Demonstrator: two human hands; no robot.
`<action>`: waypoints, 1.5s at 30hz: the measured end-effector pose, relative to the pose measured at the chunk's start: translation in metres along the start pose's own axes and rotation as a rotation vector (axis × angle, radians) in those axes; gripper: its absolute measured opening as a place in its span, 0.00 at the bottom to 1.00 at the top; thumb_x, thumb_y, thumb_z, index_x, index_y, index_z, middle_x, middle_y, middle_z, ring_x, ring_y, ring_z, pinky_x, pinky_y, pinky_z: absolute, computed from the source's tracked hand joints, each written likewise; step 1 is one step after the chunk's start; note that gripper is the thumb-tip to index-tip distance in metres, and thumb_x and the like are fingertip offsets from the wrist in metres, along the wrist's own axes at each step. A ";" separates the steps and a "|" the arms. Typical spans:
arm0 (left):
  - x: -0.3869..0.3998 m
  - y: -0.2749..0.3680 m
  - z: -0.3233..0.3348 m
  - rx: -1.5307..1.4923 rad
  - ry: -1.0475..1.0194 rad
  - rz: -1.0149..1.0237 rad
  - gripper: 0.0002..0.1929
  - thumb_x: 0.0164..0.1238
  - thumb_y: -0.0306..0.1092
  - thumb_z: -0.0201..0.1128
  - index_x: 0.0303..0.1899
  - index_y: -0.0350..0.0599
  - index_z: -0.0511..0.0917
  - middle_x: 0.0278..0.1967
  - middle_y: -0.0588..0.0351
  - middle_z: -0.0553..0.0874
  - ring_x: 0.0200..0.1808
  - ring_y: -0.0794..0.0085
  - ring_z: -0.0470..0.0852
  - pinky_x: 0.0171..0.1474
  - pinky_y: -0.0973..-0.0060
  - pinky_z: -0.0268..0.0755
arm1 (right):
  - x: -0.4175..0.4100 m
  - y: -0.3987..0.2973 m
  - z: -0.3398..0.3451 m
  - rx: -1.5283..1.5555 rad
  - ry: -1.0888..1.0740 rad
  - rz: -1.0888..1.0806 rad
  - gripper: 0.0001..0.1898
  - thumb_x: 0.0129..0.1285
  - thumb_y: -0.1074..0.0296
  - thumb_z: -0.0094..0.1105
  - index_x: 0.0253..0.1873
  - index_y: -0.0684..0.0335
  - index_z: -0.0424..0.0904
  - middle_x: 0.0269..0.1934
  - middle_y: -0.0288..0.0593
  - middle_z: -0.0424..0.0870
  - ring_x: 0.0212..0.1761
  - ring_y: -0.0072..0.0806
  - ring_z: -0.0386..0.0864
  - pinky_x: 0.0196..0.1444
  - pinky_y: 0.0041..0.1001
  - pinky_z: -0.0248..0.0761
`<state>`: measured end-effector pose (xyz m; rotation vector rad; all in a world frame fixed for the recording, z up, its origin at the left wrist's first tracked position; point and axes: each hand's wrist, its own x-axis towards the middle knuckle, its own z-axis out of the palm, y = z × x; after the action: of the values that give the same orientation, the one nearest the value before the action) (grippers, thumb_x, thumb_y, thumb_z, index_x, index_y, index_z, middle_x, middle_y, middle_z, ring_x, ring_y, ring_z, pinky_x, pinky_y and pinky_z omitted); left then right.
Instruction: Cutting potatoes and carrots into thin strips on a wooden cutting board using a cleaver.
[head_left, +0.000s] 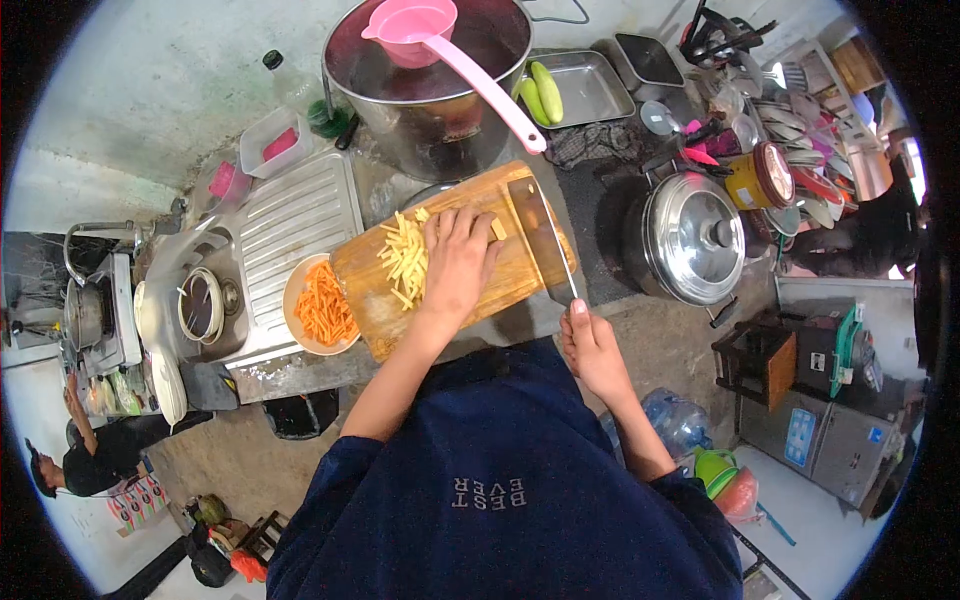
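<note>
A wooden cutting board (487, 300) lies aslant across the counter before me. Pale yellow vegetable strips (403, 259) form a pile on its left half. My left hand (459, 259) rests palm down against the pile's right side, fingers slightly spread; what is under the palm is hidden. Beside the fingertips is a small pale yellow piece (498, 229). My right hand (596, 349) grips the handle of a broad-bladed kitchen knife (536, 217), its blade over the board's right end. A bowl (291, 319) of orange shredded vegetable, apparently carrot (324, 309), touches the board's left end.
Behind the board stands a large metal pot (442, 127) with a pink dipper (480, 75) across its rim. Light green cucumbers (544, 96) lie in a metal tray (596, 90). A lidded pot (690, 232) sits right, a sink drainboard (300, 217) left. Another person (97, 461) is at far left.
</note>
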<state>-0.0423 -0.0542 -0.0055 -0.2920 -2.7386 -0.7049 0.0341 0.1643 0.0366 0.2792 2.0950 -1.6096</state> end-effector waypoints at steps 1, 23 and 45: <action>0.002 0.001 0.000 0.014 -0.004 0.010 0.22 0.60 0.36 0.72 0.54 0.42 0.80 0.51 0.52 0.79 0.55 0.56 0.74 0.66 0.56 0.60 | -0.002 -0.003 0.000 0.000 0.006 -0.002 0.31 0.82 0.44 0.36 0.28 0.64 0.68 0.19 0.33 0.66 0.21 0.21 0.64 0.25 0.28 0.59; 0.036 0.055 0.006 -0.484 0.082 -0.139 0.11 0.67 0.31 0.69 0.43 0.38 0.76 0.38 0.51 0.77 0.38 0.61 0.76 0.45 0.66 0.71 | -0.024 -0.028 -0.059 0.805 -0.334 0.250 0.30 0.77 0.31 0.32 0.34 0.54 0.62 0.17 0.25 0.55 0.11 0.12 0.50 0.11 0.18 0.46; -0.019 0.041 -0.006 0.178 0.150 -0.335 0.16 0.63 0.34 0.71 0.52 0.46 0.82 0.57 0.54 0.78 0.61 0.54 0.73 0.66 0.56 0.61 | 0.034 -0.025 -0.117 0.262 -0.473 0.254 0.29 0.79 0.35 0.35 0.34 0.57 0.64 0.19 0.28 0.60 0.13 0.14 0.56 0.13 0.20 0.49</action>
<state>-0.0125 -0.0237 0.0111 0.2548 -2.7069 -0.5311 -0.0349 0.2636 0.0637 0.2139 1.4399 -1.6051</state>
